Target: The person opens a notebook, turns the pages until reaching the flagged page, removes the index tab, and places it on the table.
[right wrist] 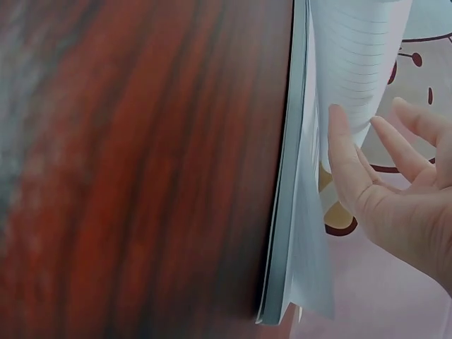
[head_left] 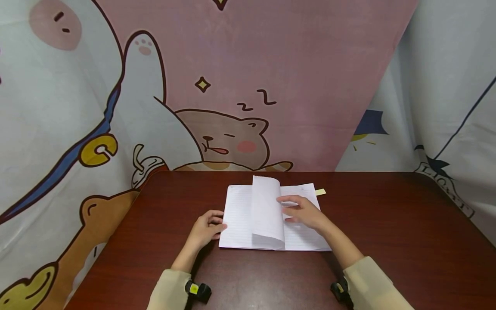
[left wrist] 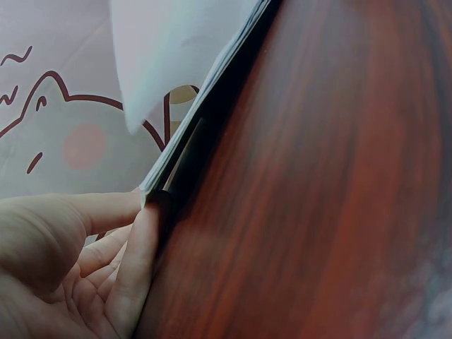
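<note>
An open notebook [head_left: 238, 215] with lined pages lies on the dark red-brown table. One page [head_left: 266, 206] stands raised and curved near the middle, leaning over the left half. My left hand [head_left: 205, 228] pinches the notebook's left edge between thumb and fingers, as the left wrist view shows. Over the right half, my right hand [head_left: 304, 212] has its fingers spread, with the fingertips at the raised page's side. In the right wrist view the fingers of this hand [right wrist: 402, 176] look loosely extended beside the curved sheet, gripping nothing.
A pale yellow tab [head_left: 320, 192] sticks out at the notebook's upper right. The wooden table [head_left: 387, 215] extends to both sides. Behind it hangs a cloth [head_left: 310, 86] with cartoon animals. Dark straps with devices [head_left: 198, 291] sit at both sleeves.
</note>
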{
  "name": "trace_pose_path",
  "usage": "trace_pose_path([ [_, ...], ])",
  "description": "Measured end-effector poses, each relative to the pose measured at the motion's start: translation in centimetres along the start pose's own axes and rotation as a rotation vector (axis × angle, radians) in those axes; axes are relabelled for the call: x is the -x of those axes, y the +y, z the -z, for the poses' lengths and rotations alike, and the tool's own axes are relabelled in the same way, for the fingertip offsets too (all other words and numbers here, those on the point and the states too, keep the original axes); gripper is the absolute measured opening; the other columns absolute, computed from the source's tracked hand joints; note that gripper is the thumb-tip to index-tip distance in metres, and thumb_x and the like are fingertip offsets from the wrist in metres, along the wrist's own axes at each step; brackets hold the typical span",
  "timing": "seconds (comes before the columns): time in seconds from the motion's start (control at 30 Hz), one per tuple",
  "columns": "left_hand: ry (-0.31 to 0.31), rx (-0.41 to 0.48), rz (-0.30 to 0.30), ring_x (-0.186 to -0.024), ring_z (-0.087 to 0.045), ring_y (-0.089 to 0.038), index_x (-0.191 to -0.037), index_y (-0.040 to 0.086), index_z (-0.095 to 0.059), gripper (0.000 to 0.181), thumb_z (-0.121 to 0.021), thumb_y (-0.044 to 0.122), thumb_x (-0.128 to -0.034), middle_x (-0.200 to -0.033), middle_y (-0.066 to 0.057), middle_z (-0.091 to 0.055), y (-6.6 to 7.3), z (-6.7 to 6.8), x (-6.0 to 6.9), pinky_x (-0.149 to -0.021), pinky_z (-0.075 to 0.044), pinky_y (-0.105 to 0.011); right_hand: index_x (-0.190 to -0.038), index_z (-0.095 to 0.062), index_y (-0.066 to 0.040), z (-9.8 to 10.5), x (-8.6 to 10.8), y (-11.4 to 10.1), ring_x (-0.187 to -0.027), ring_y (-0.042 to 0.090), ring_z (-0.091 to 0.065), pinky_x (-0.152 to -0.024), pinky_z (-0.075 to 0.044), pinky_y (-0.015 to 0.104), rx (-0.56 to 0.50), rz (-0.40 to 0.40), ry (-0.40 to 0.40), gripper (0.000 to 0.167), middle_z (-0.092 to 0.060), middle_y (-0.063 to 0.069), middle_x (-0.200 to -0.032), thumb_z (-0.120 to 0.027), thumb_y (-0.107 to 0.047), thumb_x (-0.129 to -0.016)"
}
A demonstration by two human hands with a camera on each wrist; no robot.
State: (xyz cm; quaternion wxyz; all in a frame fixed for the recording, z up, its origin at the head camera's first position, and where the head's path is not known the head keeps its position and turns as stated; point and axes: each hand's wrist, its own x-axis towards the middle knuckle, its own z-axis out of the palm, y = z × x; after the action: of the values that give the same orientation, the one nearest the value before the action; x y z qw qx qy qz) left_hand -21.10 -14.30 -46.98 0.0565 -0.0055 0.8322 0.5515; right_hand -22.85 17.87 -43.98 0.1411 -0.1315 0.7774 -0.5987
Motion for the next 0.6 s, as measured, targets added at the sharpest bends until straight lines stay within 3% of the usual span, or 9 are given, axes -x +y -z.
trace_pose_path([
  [0.3, 0.015, -0.01, 0.005, -0.077, -0.065, -0.017, -0.123, 0.003, -0.064, 0.037, -0.075, 0.006, -0.0874, -0.104, -0.015, -0.07, -0.32, -0.16, -0.2, -0.065, -0.06, -0.036, -0.135, -0.054, 0.009, -0.43, -0.28, 0.2, -0.115, 0.035, -0.063, -0.088, -0.059, 0.044, 0.085, 0.015, -0.01, 0.042, -0.042, 0.034, -0.145, -0.06, -0.007, -0.097],
  [0.6, 0.003, -0.002, 0.003, -0.077, -0.065, -0.016, -0.123, 0.003, -0.064, 0.037, -0.075, 0.008, -0.0875, -0.105, -0.015, -0.07, -0.06, -0.02, 0.0, -0.065, -0.061, -0.036, -0.134, -0.054, 0.012, -0.84, -0.45, 0.09, -0.115, 0.037, -0.063, -0.089, -0.059, 0.043, 0.082, 0.038, -0.021, 0.04, -0.039, 0.036, -0.143, -0.059, -0.005, -0.098],
])
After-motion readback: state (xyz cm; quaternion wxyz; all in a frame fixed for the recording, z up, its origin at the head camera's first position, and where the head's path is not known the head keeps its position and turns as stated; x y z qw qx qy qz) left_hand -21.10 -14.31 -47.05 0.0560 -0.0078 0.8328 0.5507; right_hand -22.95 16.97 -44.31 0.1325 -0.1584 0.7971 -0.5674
